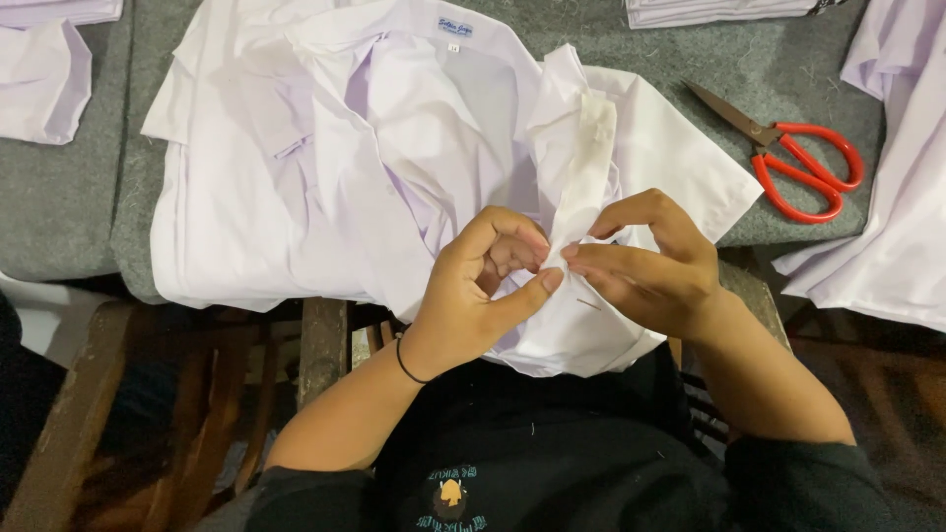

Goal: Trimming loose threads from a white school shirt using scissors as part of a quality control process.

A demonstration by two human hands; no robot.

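A white collared shirt [394,148] lies spread and rumpled over a grey felt-covered table [769,69], its collar toward the far edge and its near hem hanging over the table's front edge toward the person. From the shirt's right side a narrow white strip of the same cloth [581,158], which may be a folded placket or a cuff band, runs down toward the hands; it carries a faint yellowish stain.

The left hand [483,286] sits just below the shirt's middle, fingers curled in tight, thumb and forefinger pinched together on the lower end of the strip. A thin black band [406,366] circles that wrist. The right hand [645,261] is just beside it, to the shirt's lower right, fingers bent and closed, its fingertips meeting the left hand's at the same fold of cloth. Both hands grip the fabric; whether either also holds a needle or thread is too small to tell, though a short dark line shows on the cloth just under the right hand's fingers.

To the right of the shirt, on the bare felt, red-handled scissors [798,163] lie closed, blades pointing toward the shirt. Further right, more white garments [892,197] drape off the table. Left of the shirt lies another folded white piece [44,84], and a folded stack [719,10] sits beyond the shirt's far right corner. Under the shirt's near edge, a wooden frame [323,345] shows.
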